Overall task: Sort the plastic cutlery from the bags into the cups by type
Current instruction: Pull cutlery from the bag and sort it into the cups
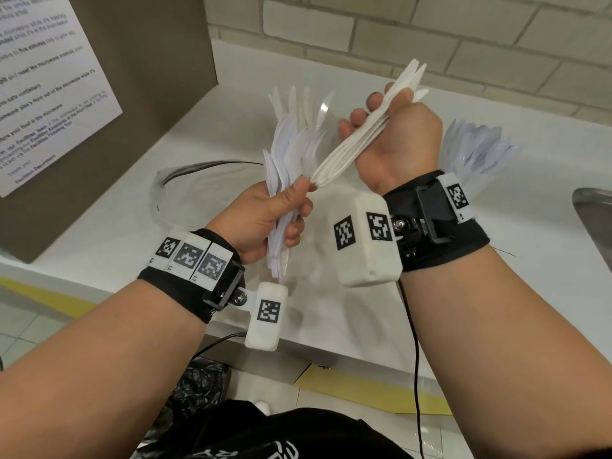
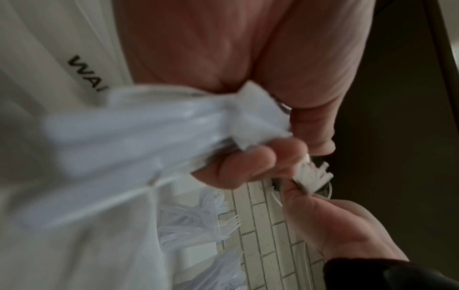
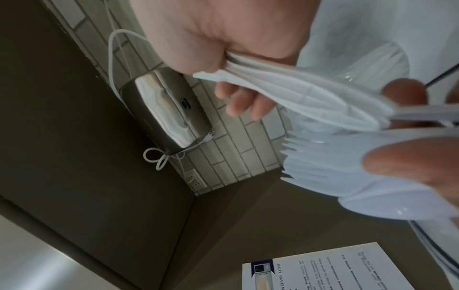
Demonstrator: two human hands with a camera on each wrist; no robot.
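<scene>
My left hand (image 1: pixel 265 213) grips a fanned bundle of white plastic cutlery (image 1: pixel 284 167) upright above the counter; fork tines show among the pieces. My right hand (image 1: pixel 397 140) is clenched round a tighter bundle of flat white pieces (image 1: pixel 361 140) that look like knives, slanted up to the right. The lower ends of that bundle meet my left thumb (image 1: pixel 299 190). In the right wrist view the right hand's bundle (image 3: pixel 298 84) runs toward the left hand's fingers (image 3: pixel 402 92). A clear cup of cutlery (image 1: pixel 480 150) stands behind my right wrist.
A clear plastic bag (image 1: pixel 185 183) lies on the white counter (image 1: pixel 132 226) to the left. A brown panel with a printed notice (image 1: pixel 49 77) stands at the left. A steel sink (image 1: pixel 592 210) is at the right edge. A metal unit (image 3: pixel 164 109) hangs on the tiled wall.
</scene>
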